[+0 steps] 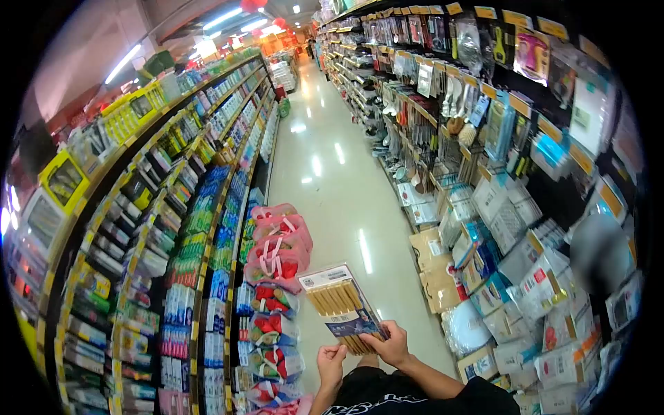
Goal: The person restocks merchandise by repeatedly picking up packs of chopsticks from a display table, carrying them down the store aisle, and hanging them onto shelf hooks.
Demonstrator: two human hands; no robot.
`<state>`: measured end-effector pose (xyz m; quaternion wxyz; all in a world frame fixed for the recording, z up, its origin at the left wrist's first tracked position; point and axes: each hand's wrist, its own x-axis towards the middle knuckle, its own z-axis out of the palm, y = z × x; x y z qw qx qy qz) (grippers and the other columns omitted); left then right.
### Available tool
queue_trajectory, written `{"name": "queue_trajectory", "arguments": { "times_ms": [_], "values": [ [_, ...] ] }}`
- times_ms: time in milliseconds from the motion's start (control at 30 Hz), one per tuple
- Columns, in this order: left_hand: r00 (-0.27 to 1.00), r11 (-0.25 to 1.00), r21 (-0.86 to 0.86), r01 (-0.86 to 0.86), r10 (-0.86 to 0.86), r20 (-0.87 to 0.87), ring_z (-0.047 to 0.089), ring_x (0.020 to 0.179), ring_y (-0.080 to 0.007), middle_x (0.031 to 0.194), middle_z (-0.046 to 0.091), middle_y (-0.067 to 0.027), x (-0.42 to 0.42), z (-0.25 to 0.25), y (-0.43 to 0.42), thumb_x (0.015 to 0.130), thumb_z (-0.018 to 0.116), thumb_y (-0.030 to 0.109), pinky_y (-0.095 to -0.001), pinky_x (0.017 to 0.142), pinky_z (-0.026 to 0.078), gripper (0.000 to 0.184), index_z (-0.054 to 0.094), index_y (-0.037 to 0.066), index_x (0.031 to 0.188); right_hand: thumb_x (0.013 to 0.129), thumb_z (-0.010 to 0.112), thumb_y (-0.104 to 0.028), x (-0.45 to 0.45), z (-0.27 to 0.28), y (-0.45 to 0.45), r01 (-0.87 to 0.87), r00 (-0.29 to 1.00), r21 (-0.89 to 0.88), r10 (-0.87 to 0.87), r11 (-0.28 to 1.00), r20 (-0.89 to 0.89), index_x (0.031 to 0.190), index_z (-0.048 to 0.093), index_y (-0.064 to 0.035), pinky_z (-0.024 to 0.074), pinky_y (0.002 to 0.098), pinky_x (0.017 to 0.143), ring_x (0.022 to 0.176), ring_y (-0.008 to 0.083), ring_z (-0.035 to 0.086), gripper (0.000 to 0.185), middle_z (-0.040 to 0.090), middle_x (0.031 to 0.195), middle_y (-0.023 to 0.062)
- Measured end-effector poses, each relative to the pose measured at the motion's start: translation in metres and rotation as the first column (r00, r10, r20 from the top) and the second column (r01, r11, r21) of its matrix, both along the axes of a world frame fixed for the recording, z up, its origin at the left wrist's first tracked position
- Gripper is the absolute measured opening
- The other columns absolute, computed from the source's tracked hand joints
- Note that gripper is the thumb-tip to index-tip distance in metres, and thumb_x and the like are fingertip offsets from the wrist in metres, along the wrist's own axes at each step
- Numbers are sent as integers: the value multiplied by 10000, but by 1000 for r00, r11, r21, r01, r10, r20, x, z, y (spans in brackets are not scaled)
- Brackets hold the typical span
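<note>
A flat pack of light wooden sticks (pixel 333 299), with a white top edge and a dark blue label, is held up in front of my body at the lower middle. My right hand (pixel 389 344) grips its lower right side, thumb over the front. Close by the pack's lower left edge is my left hand (pixel 332 361), its fingers curled and pressed together; whether they pinch the pack's edge is too small to tell.
Left, long shelves (pixel 200 290) carry toothbrush-like packs. Pink bags (pixel 280 252) and clear bags with red and green items (pixel 273 325) jut into the aisle (pixel 325 194). On the right, a rack holds kitchen tools (pixel 456 97) and cardboard pieces (pixel 432 270) low down.
</note>
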<state>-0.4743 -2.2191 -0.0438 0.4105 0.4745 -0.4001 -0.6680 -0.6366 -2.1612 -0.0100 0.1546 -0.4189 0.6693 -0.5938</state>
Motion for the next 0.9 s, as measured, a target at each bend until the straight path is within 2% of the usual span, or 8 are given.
{"name": "queue_trajectory", "arguments": {
  "times_ms": [133,233,333,467,567,733,800,900],
  "values": [
    [991,990,60,131,-129,-36,579,795,-123,963,644,-137,-59,-7,-106,842,715,64,-244,718,472,222,531,-6,946,724,838,-292,-57,2,-89,49,997,99,-43,994,-65,903,610,8,523,318,631,682,209,654,417,671,785,129],
    [931,941,4,338,-335,145,595,873,-138,1006,642,-148,-102,-30,-188,861,694,69,-249,757,478,298,515,-37,1075,724,838,-297,-106,7,-155,83,996,79,-81,993,-31,888,603,5,513,322,609,653,202,641,416,664,763,131],
    [910,916,-92,392,-370,189,607,918,-151,1034,646,-154,-161,-20,-256,881,670,71,-260,801,486,360,501,-54,1174,726,836,-274,-160,25,-217,137,989,72,-132,988,-65,884,599,6,494,318,582,608,184,603,400,640,718,123],
    [928,930,-112,350,-361,-97,627,879,-153,992,664,-129,-224,22,-325,891,662,76,-267,817,504,317,547,-57,1154,735,822,-220,-210,22,-281,246,968,78,-250,966,37,896,593,6,482,306,566,602,143,577,360,639,709,92],
    [897,886,-142,442,-441,44,625,888,-153,1004,662,-140,-257,3,-383,886,672,78,-266,818,506,298,563,-63,1125,756,803,-199,-241,13,-335,327,933,58,-332,943,136,908,588,8,491,290,583,638,111,589,335,655,739,72],
    [920,919,-44,392,-391,28,627,890,-172,1010,648,-157,-315,-22,-485,854,705,59,-278,819,516,203,557,-37,955,778,787,-170,-304,-13,-441,304,925,38,-305,952,226,955,596,23,517,274,631,699,109,629,324,680,794,85],
    [947,946,-26,322,-321,28,627,902,-181,1027,645,-158,-337,-9,-530,854,704,59,-280,822,515,231,555,-46,995,784,786,-162,-327,-5,-492,269,940,103,-285,957,188,962,600,32,522,266,646,721,102,630,322,687,818,81],
    [953,954,-18,300,-299,50,627,913,-176,1013,656,-125,-367,19,-613,863,693,66,-282,826,507,267,570,-53,1069,781,790,-165,-362,5,-581,194,921,51,-199,980,335,956,602,34,522,265,648,724,101,630,324,689,825,81]
  ]
}}
